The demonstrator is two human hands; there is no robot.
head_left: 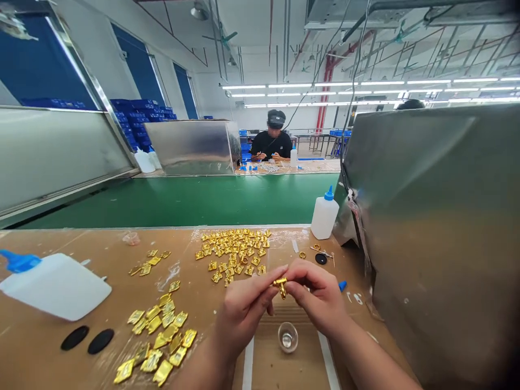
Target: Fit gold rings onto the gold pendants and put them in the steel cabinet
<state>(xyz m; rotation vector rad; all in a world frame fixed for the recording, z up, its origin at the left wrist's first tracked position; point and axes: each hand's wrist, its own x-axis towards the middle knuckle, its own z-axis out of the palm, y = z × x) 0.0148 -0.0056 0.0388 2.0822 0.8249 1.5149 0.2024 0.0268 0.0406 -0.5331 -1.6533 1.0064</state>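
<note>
Between the fingertips of both hands is a small shiny gold metal piece [281, 287], with a short part pointing down. My left hand [249, 303] pinches it from the left, and my right hand [317, 292] pinches it from the right. Just below them stands a small clear cup [288, 338] with a little clear liquid at its bottom. Beyond my fingers lies a spread of gold pieces [235, 246]. To the left of my left hand is a looser group of larger gold pieces [162, 325]. Fingers partly hide the held piece's shape.
A white bottle [65, 287] with a blue nozzle lies at left, near black discs [101, 341]. Another white bottle [324, 216] stands upright at the back right. A metal panel [439, 227] rises on the right. Across the green belt [195, 200] sits another person [272, 142].
</note>
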